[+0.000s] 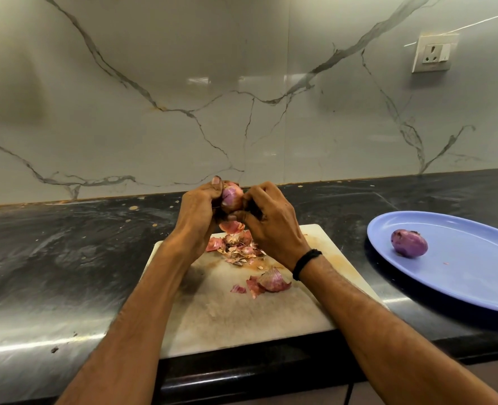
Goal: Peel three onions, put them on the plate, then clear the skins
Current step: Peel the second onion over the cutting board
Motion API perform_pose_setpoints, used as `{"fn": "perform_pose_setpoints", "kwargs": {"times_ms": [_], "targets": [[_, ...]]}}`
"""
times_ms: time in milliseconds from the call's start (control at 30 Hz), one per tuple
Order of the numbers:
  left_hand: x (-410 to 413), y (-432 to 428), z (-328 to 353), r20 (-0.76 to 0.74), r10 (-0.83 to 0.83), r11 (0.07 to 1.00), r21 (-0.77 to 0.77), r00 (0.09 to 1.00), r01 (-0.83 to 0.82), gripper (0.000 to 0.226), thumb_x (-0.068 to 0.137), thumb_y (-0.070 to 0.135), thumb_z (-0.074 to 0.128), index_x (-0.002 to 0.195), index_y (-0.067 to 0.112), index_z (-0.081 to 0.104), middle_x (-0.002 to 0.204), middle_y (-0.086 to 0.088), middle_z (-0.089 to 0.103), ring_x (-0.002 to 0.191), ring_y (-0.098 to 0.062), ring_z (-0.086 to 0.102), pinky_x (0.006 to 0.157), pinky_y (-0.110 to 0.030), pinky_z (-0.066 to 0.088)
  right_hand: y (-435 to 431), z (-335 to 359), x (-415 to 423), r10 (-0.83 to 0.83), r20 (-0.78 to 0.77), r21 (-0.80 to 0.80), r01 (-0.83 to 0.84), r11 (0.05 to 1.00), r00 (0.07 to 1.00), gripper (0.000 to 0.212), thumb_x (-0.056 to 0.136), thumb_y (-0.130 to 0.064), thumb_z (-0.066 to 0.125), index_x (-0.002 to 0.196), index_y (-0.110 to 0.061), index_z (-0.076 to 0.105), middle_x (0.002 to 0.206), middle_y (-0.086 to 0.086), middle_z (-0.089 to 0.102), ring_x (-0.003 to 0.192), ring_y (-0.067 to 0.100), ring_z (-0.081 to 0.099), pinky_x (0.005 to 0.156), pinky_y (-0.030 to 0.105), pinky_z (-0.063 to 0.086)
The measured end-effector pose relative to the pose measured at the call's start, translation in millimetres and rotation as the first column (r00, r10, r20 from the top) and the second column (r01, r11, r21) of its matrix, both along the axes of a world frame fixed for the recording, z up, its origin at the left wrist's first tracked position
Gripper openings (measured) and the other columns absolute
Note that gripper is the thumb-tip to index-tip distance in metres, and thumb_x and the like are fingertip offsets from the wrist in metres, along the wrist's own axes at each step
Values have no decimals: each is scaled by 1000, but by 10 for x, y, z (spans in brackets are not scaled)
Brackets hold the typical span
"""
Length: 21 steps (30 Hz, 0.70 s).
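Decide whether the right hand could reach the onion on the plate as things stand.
Probably, but not at once: the right hand pinches the held onion above the board. The peeled onion lies uncovered on the plate, on that side, nothing between.

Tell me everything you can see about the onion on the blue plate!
The peeled onion is small, roundish and purple, smooth and slightly shiny, with a darker rough patch at its upper left end. It lies on its side, alone, on the left part of the oval blue plate, which stands on the dark counter right of the cutting board. Only the plate touches it.
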<state>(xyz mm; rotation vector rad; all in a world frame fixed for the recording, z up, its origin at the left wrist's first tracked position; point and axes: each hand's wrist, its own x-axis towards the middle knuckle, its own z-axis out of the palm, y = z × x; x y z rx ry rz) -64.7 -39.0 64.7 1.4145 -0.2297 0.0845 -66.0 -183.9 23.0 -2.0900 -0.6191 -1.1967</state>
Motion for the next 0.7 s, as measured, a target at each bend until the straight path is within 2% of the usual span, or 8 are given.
{"fn": "perform_pose_setpoints", "kwargs": {"times_ms": [67,133,200,233,333,400,467,700], "targets": [[-10,-9,14,11,10,1000,-8,1000,-10,30,108,29,40,100,14,66,98,-12,69,81,-19,69,62,-24,57,2,-5,7,12,-9,17,-12,1000,1000,34,87,-37,59,99,-5,58,97,9,54,81,11,48,71,8,39],[-20,-19,11,26,23,1000,12,999,-23,27,108,22,40,96,18,63,96,-9,66,80,-16,67,61,-22,55,5,2,2,40,-48,22,-39,999,998,40,85,-28,71,114,-6,55,105,11,55,88,15,53,77,16,47],[-8,-13,-3,34,15,999,40,999,-16,25,107,19,40,98,19,64,100,-9,66,84,-17,67,62,-22,55,5,11,-3,44,-64,0,-44,999,997,50,81,-22,77,123,-8,52,107,13,55,90,20,56,77,24,52],[-4,-9,-7,33,7,999,49,999,-9,25,107,20,40,100,18,64,102,-9,67,87,-18,68,65,-23,56,4,10,-3,43,-57,-9,-44,999,997,51,81,-21,77,124,-10,52,106,13,55,89,20,55,76,23,52],[7,-3,-15,17,-7,998,58,1000,6,27,107,26,42,106,16,67,110,-12,69,99,-24,70,75,-30,58,-10,10,10,51,-50,-23,-52,998,997,50,82,-24,73,123,-23,44,105,9,54,88,13,51,76,8,41],[10,-4,-17,14,-6,998,65,1000,5,28,107,28,42,105,16,67,110,-12,70,100,-25,70,75,-31,59,-15,8,19,47,-45,-32,-49,998,998,49,83,-31,68,123,-24,41,105,8,54,88,10,49,75,6,38],[17,-10,-25,17,1,996,84,1000,-3,28,108,28,42,105,17,67,111,-11,69,101,-25,69,77,-30,58,-15,0,27,42,-54,-41,-44,998,998,51,82,-28,71,122,-24,40,106,8,54,89,10,48,75,6,37],[60,-21,-54,25,4,994,111,1000,-7,31,108,24,42,123,9,66,116,-10,68,106,-23,66,88,-33,58,-19,-23,35,46,-89,-78,-53,996,995,48,83,-21,76,123,-8,54,106,10,54,90,16,52,77,8,40]]}}
